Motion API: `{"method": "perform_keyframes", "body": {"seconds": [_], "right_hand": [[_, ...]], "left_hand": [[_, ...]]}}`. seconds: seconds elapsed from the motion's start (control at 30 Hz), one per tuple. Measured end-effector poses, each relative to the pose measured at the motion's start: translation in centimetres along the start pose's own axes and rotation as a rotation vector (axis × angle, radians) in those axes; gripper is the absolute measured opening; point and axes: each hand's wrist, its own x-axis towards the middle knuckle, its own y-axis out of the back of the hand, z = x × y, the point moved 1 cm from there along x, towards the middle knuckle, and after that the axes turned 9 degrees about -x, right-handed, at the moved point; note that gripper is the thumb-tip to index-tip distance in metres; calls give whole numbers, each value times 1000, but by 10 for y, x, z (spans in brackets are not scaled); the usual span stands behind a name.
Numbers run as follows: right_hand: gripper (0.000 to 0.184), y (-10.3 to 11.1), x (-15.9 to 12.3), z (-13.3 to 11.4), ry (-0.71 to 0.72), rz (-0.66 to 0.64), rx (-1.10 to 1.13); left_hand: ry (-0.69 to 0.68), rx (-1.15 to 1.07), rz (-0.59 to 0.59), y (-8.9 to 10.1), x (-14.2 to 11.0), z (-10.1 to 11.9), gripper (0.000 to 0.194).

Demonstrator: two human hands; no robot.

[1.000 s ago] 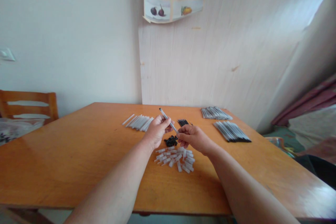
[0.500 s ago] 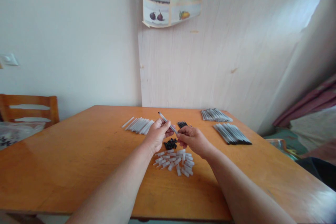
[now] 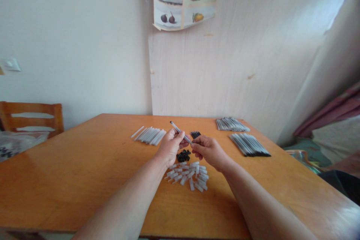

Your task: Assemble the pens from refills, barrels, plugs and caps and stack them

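A slim pen (image 3: pixel 175 126) with a clear barrel and a dark far end slants between my hands above the table. My left hand (image 3: pixel 170 145) is closed around its middle. At the near end, the fingertips of my right hand (image 3: pixel 206 147) pinch the pen; what sits right under them is hidden. Just below the hands lies a small heap of black plugs or tips (image 3: pixel 183 155). Closer to me is a scatter of translucent white pen caps (image 3: pixel 188 175). Several dark refills or thin black pieces (image 3: pixel 195 134) lie behind my right hand.
White pen barrels (image 3: pixel 150 135) lie in a row left of my hands. Two groups of pens, one nearer (image 3: pixel 249 144) and one farther back (image 3: pixel 231 124), rest on the right of the wooden table (image 3: pixel 92 180). A chair (image 3: pixel 33 116) stands at the left.
Both hands hold nearly the same pose on the pen. The view has shifted very slightly; the things on the table have not moved.
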Motion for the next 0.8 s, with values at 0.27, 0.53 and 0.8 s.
{"method": "perform_keyframes", "body": {"seconds": [0.27, 0.53, 0.8], "right_hand": [[17, -2, 3, 3, 4, 2, -64], [16, -6, 6, 5, 44, 21, -71], [25, 0, 11, 14, 47, 54, -183]], "left_hand": [[-18, 4, -10, 3, 3, -3, 30], [-62, 3, -29, 4, 3, 2, 33], [-76, 72, -42, 3, 2, 5, 33]]}}
